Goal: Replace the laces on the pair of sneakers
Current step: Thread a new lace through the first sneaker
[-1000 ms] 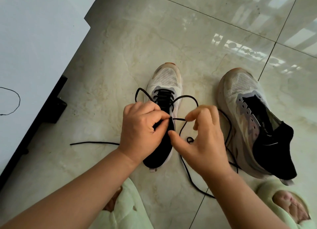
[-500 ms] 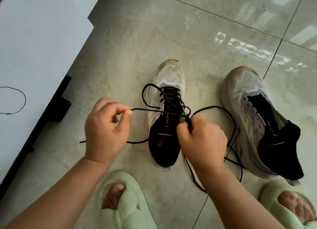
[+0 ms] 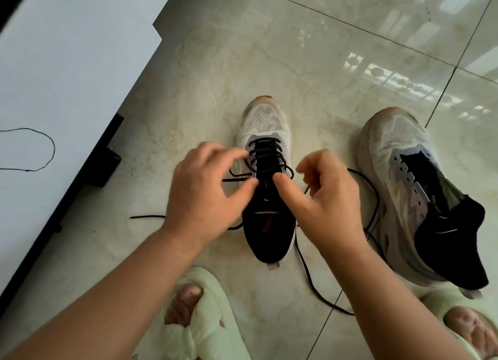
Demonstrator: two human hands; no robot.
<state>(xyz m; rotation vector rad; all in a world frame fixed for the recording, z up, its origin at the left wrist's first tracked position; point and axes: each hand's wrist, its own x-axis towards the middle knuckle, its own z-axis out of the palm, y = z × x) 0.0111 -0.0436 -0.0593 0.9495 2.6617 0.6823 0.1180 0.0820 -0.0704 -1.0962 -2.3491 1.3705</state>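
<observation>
Two beige mesh sneakers with black heels stand on the tile floor. The left sneaker (image 3: 262,122) has a black lace (image 3: 307,273) threaded through its eyelets, with loose ends trailing on the floor on both sides. The right sneaker (image 3: 396,136) has bare eyelets and an open tongue. My left hand (image 3: 207,190) hovers over the laced sneaker's left side, thumb and fingers apart, with a lace end lying between them. My right hand (image 3: 326,198) hovers over its right side with loosely curled fingers and the thumb held apart. A slack lace loop shows behind it.
A white panel (image 3: 67,77) with a black base (image 3: 107,165) fills the left side, and a thin dark thread (image 3: 52,149) lies on it. My feet in pale green slippers (image 3: 199,330) sit at the bottom, the other slipper (image 3: 436,303) close to the right sneaker's heel.
Half a second ago both hands pulled the lace ends apart. They have since come back together over the sneaker's tongue with their fingers loosened, and the lace lies slack.
</observation>
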